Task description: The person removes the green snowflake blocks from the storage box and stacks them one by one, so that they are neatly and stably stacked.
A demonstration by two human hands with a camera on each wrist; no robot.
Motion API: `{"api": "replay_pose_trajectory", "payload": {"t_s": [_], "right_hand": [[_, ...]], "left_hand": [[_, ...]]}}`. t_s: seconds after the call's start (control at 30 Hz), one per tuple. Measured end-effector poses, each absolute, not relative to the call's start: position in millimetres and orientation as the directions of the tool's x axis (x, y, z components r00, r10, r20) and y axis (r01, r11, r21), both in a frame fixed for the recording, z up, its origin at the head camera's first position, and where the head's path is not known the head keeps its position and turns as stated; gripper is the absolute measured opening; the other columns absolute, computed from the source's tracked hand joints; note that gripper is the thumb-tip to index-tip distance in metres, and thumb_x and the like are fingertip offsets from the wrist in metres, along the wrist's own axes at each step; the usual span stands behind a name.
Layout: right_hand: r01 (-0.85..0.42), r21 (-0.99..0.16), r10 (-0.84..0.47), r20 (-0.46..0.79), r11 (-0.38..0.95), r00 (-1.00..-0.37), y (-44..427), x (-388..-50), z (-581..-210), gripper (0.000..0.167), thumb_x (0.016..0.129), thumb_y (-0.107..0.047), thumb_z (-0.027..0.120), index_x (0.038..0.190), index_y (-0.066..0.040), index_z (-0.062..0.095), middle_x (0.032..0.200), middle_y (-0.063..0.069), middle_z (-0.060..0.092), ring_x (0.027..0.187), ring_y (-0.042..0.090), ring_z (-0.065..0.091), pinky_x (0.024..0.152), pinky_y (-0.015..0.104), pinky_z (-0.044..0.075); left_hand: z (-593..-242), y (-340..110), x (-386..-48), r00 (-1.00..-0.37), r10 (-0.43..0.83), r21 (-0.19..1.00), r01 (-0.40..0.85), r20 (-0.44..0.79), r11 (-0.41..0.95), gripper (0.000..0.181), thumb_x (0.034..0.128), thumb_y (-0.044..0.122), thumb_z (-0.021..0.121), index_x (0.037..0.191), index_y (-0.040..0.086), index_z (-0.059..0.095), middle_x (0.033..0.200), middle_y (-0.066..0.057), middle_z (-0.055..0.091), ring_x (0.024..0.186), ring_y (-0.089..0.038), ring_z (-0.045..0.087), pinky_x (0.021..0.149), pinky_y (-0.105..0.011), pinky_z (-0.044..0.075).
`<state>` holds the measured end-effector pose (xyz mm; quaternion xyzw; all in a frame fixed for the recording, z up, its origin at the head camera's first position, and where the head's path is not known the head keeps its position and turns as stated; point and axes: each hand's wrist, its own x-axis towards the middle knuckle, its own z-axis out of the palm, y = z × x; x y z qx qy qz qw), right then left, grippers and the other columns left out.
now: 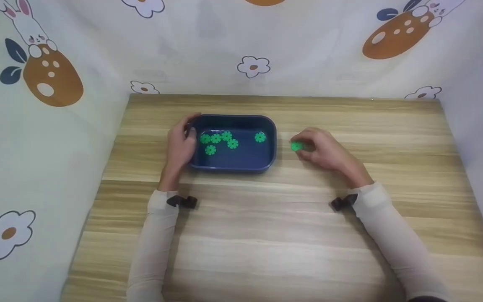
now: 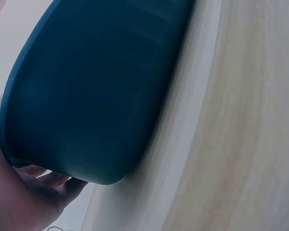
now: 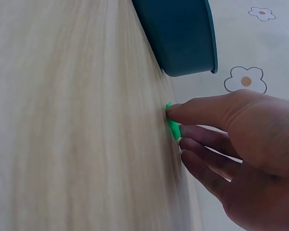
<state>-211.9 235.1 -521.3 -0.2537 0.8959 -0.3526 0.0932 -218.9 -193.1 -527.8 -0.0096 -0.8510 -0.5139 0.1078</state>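
A dark blue bin (image 1: 245, 157) stands on the table with several green notched discs inside, most toward its left end and one disc (image 1: 260, 137) near the right. My left hand (image 1: 181, 144) grips the bin's left end, thumb over the rim; in the left wrist view the fingers of that hand (image 2: 29, 202) lie around the bin's end wall (image 2: 86, 96). Right of the bin, my right hand (image 1: 327, 151) pinches a green disc (image 1: 296, 146) between thumb and fingers. The right wrist view has this disc (image 3: 174, 126) close to the tabletop, held by the right hand (image 3: 241, 139).
The wooden table (image 1: 266, 235) reaches back to a patterned cloth (image 1: 208, 50) with flowers and rabbits, which also hangs at both sides. A small black device (image 1: 183, 201) is strapped at the left wrist, another (image 1: 343, 203) at the right.
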Motion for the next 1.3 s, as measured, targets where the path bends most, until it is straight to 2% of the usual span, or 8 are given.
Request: {"api": "replay_pose_trajectory", "payload": {"t_s": [0.23, 0.53, 0.8, 1.3], "right_hand": [[-0.383, -0.685, -0.507, 0.024, 0.619, -0.861, 238.0, -211.3, -521.9, 0.036, 0.094, -0.011, 0.081, 0.129, -0.008, 0.077, 0.123, 0.010, 0.078, 0.118, 0.028, 0.071, 0.109, 0.050, 0.057], [-0.407, -0.685, -0.511, 0.059, 0.604, -0.857, 237.2, -211.7, -522.7, 0.032, 0.092, -0.006, 0.082, 0.124, -0.008, 0.079, 0.120, 0.010, 0.079, 0.116, 0.030, 0.072, 0.106, 0.050, 0.057], [-0.391, -0.684, -0.503, 0.040, 0.616, -0.863, 237.9, -211.9, -522.6, 0.033, 0.093, -0.008, 0.082, 0.126, -0.008, 0.079, 0.121, 0.009, 0.079, 0.118, 0.029, 0.071, 0.108, 0.049, 0.057], [-0.366, -0.704, -0.505, 0.011, 0.609, -0.863, 237.1, -212.1, -522.1, 0.034, 0.094, -0.008, 0.081, 0.128, -0.006, 0.077, 0.122, 0.011, 0.077, 0.118, 0.030, 0.071, 0.108, 0.051, 0.057]], "left_hand": [[-527.3, -193.0, -219.6, -0.978, -0.092, 0.874, 0.125, 0.190, 0.470, 0.047, 0.1012, -0.005, 0.051, 0.141, 0.010, 0.071, 0.146, -0.012, 0.070, 0.140, -0.029, 0.062, 0.122, -0.048, 0.049], [-526.9, -192.4, -219.5, -0.974, -0.098, 0.878, 0.137, 0.203, 0.458, 0.047, 0.1005, -0.004, 0.053, 0.140, 0.012, 0.071, 0.144, -0.009, 0.071, 0.138, -0.024, 0.064, 0.120, -0.044, 0.050], [-526.9, -192.7, -218.1, -0.973, -0.096, 0.873, 0.142, 0.209, 0.466, 0.046, 0.1008, -0.004, 0.052, 0.140, 0.012, 0.072, 0.143, -0.008, 0.072, 0.133, -0.023, 0.065, 0.116, -0.045, 0.051], [-526.6, -192.4, -217.1, -0.976, -0.103, 0.875, 0.125, 0.194, 0.469, 0.047, 0.1010, -0.004, 0.052, 0.141, 0.014, 0.071, 0.144, -0.008, 0.071, 0.134, -0.024, 0.064, 0.119, -0.045, 0.050]]}}
